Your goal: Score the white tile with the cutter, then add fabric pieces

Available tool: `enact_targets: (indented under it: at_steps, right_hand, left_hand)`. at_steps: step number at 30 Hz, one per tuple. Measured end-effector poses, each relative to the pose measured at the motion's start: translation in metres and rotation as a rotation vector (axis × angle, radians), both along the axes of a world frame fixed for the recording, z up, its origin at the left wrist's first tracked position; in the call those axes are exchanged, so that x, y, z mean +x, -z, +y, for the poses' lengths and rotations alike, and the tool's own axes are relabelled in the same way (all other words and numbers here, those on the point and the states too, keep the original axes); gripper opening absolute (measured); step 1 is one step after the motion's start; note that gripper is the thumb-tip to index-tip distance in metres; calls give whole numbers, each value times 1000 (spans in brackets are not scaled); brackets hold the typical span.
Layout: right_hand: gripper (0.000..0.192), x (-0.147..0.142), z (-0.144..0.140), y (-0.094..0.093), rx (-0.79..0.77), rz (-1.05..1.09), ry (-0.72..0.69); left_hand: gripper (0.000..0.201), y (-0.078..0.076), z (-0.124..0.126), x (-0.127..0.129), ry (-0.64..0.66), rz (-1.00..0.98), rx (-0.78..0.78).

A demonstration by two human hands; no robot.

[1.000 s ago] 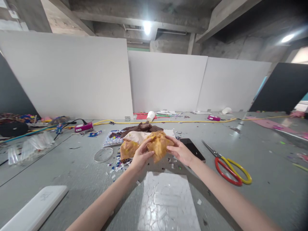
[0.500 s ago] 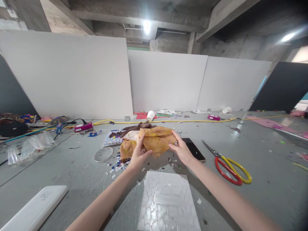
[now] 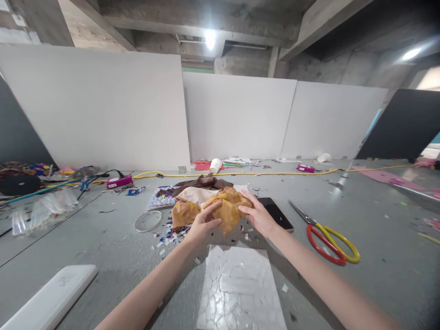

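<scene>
A crumpled mustard-yellow cloth (image 3: pixel 228 206) is bunched between my two hands. My left hand (image 3: pixel 203 224) pinches its left side, thumb toward me. On the right edge, my right hand (image 3: pixel 256 213) grips it between thumb and fingers. Behind and left of it lie a cream cloth (image 3: pixel 194 195), another mustard piece (image 3: pixel 185 214) and dark brown cloth (image 3: pixel 209 182). Nearer me is a white panel (image 3: pixel 240 288) with a raised cobblestone-like pattern. Part of a pebble-patterned board (image 3: pixel 160 197) shows under the cloths.
Scissors (image 3: pixel 325 236) with red and yellow handles lie open on the right, beside a black phone (image 3: pixel 277 214). To the left are a clear ring (image 3: pixel 147 221), a white slab (image 3: pixel 51 295) and glue sticks (image 3: pixel 44 211). A yellow cable (image 3: pixel 240 173) crosses behind, near a paper cup (image 3: pixel 216 165).
The mustard cloth has gone from spread wide between my hands to a smaller, gathered bunch. My left hand has shifted slightly right and down, and more cream cloth shows.
</scene>
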State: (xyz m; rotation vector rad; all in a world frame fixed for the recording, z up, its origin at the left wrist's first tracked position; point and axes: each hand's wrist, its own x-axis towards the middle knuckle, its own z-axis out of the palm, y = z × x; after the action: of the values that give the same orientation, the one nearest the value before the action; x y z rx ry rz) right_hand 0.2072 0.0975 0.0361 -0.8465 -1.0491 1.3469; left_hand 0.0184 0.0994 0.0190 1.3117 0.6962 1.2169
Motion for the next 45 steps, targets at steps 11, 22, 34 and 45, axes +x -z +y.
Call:
enact_targets:
  at_steps: [11, 22, 34, 45]
  right_hand:
    - [53, 8, 4, 5, 38, -234, 6]
    - [65, 14, 13, 18, 378, -548, 119]
    - [66, 16, 11, 15, 411, -594, 107]
    - [69, 15, 11, 18, 342, -461, 30]
  left_hand:
    - [75, 2, 1, -2, -63, -23, 126]
    - [84, 1, 0, -2, -116, -15, 215]
    - [43, 8, 4, -9, 57, 56, 12]
    - [48, 5, 0, -7, 27, 111, 12]
